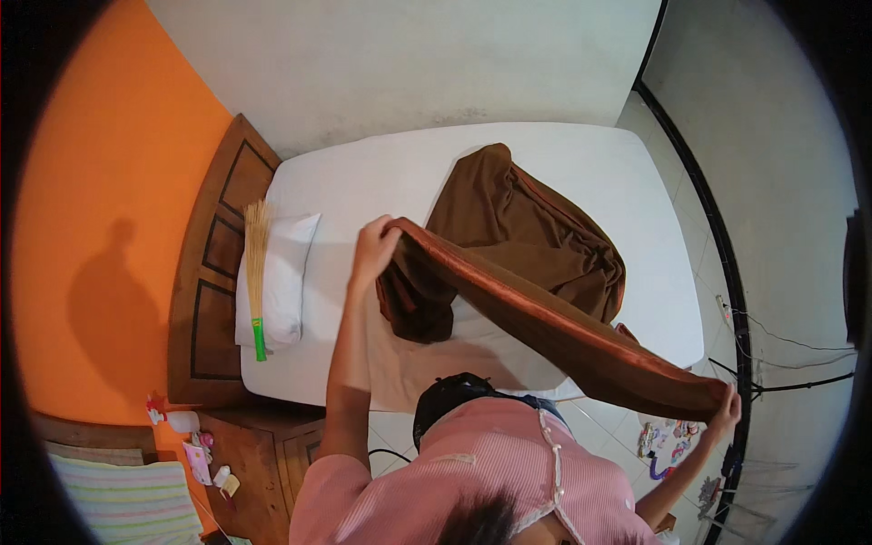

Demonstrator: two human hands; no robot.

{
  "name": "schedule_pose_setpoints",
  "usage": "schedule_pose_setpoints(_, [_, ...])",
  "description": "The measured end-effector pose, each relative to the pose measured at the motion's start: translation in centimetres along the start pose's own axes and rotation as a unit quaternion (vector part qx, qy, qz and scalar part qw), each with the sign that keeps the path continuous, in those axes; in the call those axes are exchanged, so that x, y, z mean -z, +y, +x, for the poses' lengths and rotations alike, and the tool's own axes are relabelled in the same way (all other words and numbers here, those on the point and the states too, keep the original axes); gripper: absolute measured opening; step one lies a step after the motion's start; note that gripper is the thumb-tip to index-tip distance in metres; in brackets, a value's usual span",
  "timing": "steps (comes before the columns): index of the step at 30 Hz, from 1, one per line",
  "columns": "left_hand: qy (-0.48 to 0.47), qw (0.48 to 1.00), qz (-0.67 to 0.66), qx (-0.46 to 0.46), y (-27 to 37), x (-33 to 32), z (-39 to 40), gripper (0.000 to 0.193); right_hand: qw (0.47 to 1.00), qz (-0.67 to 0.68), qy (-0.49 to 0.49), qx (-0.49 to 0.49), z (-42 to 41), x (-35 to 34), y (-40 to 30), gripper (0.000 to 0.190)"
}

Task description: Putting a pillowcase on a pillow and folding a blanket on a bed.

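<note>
A brown blanket with a shiny reddish-brown satin border lies bunched on a bed with a white sheet. My left hand grips one corner of the blanket above the near half of the bed. At the far right, my right hand holds another part of the same bordered edge, beyond the bed's near right corner. Between my hands the edge is stretched and slopes down to the right in the picture. Folds hide part of the blanket's underside.
A white pillow rests by the wooden headboard, with a green-handled stick broom lying on it. A wooden bedside cabinet carries a spray bottle and small items. Cables run along the right wall.
</note>
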State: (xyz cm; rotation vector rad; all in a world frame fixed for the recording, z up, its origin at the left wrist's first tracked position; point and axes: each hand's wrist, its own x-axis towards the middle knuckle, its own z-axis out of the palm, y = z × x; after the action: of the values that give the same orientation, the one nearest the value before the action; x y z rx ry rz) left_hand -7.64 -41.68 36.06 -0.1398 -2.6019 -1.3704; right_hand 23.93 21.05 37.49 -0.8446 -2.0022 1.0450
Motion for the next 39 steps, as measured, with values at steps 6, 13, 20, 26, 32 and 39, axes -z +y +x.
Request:
schedule_pose_setpoints(6, [-0.243,0.964,-0.056,-0.092,13.9,-12.9,-7.1,0.019,0.933,-0.024,-0.355,0.050,-8.2,-16.5,-10.5,0.033])
schedule_pose_setpoints(13, [-0.269,0.938,-0.087,-0.203,16.1,-14.1,-10.8,0.022,0.887,0.091,-0.442,0.103,-12.0,-20.7,-14.9,0.015])
schedule_pose_setpoints(20, [-0.175,0.970,0.007,-0.171,6.1,-12.8,-12.2,0.028,0.889,0.102,-0.422,0.144,-9.7,-17.4,-16.5,0.008])
schedule_pose_setpoints(26, [0.087,0.981,0.152,-0.078,-4.5,-11.1,-11.3,0.035,0.926,0.115,-0.309,0.185,-6.6,-13.5,-16.0,0.012])
schedule_pose_setpoints(32, [0.204,0.974,0.091,-0.031,-10.3,-6.3,-10.4,0.016,0.947,0.228,-0.179,0.136,-2.3,-9.8,-13.4,0.021])
schedule_pose_setpoints(39, [0.165,0.950,0.264,0.028,-9.8,-3.6,-8.4,0.019,0.963,0.256,0.032,0.080,1.3,-6.4,-9.0,0.022])
